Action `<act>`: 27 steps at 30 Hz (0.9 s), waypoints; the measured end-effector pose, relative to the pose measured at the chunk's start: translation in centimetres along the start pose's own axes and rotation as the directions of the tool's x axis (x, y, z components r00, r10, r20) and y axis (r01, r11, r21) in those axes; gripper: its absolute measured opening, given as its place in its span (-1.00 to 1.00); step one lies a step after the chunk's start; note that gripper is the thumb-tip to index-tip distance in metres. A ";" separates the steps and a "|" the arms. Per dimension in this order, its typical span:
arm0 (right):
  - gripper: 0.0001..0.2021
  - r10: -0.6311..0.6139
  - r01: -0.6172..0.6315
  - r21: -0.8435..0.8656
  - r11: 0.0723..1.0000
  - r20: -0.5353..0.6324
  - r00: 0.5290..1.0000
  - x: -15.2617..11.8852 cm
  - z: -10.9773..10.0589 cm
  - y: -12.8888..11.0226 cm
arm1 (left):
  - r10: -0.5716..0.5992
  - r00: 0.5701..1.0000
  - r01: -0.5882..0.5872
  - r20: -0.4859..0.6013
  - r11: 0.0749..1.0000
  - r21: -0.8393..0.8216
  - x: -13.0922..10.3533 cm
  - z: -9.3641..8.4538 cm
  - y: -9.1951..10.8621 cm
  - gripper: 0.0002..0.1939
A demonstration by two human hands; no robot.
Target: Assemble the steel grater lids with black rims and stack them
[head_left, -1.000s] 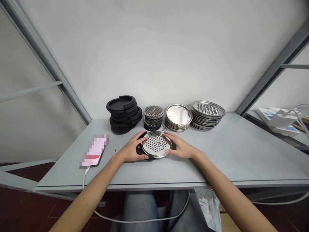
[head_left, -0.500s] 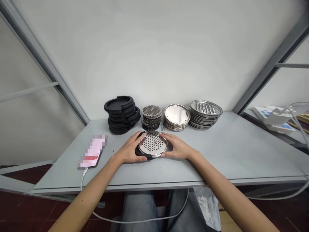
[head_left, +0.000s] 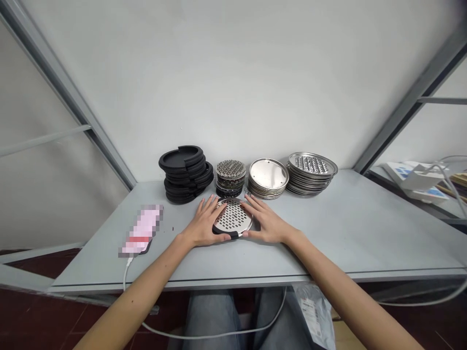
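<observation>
A round metal grater disc [head_left: 233, 216] with rows of slots lies on the table in front of me. A black curved rim [head_left: 230, 234] shows along its near left edge, partly hidden under my fingers. My left hand [head_left: 210, 224] grips the rim from the left, thumb at the near edge and fingers over the far side. From the right, my right hand [head_left: 265, 222] clasps the disc's edge, its thumb near the left thumb and its fingers reaching across the top. The underside of the disc is out of sight.
Along the wall stand stacked black rings [head_left: 182, 167], spiked grating discs [head_left: 231, 170], plain metal plates [head_left: 269, 174] and larger grater plates [head_left: 312, 165]. At left lies a phone [head_left: 142, 228] with a white charging cable [head_left: 127, 267]. A grey table [head_left: 365, 228] carries them all.
My left hand has moved slightly right, bringing the black rim farther around the disc and closer against it. My right hand has stayed nearly in place on the disc's edge.
</observation>
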State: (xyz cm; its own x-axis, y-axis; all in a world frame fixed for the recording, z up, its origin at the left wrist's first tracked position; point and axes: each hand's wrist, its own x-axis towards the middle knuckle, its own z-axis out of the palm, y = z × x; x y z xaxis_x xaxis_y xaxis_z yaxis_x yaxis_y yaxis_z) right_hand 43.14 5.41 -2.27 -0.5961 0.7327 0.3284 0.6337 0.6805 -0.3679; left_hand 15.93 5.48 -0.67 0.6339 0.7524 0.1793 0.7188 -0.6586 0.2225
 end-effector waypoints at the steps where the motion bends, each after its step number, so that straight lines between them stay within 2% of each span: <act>1: -0.06 -0.015 0.015 -0.018 1.000 0.006 1.000 0.0 0.1 -0.2 | 0.007 1.000 -0.007 -0.003 1.000 -0.008 -0.1 -0.1 -0.2 0.07; 7: -0.15 -0.057 0.059 -0.030 0.998 0.079 0.995 0.1 0.1 -1.0 | -0.026 0.999 0.024 -0.028 0.998 -0.066 -1.4 -0.9 -1.6 0.03; 11: -0.07 -0.021 0.020 0.026 0.999 0.029 0.999 0.1 -0.1 -0.4 | -0.061 0.998 0.058 -0.027 0.993 -0.098 -1.9 -0.8 -2.3 0.07; 17: -0.09 -0.004 -0.002 0.081 0.997 0.079 0.997 0.1 -0.7 0.4 | -0.072 0.997 0.071 -0.005 0.988 -0.135 -1.8 -0.5 -2.1 0.01; 27: -0.12 -0.025 0.025 0.158 0.987 0.002 1.000 0.0 -0.5 0.4 | -0.077 0.996 0.068 -0.045 0.980 -0.187 -1.3 -0.4 -1.6 0.11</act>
State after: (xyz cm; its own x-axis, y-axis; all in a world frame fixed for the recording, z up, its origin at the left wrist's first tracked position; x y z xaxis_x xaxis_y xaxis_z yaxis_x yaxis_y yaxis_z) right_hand 43.64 5.72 -2.00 -0.6129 0.7151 0.3361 0.5330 0.6882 -0.4922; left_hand 13.81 5.53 -0.91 0.5627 0.8009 0.2045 0.6939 -0.5922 0.4098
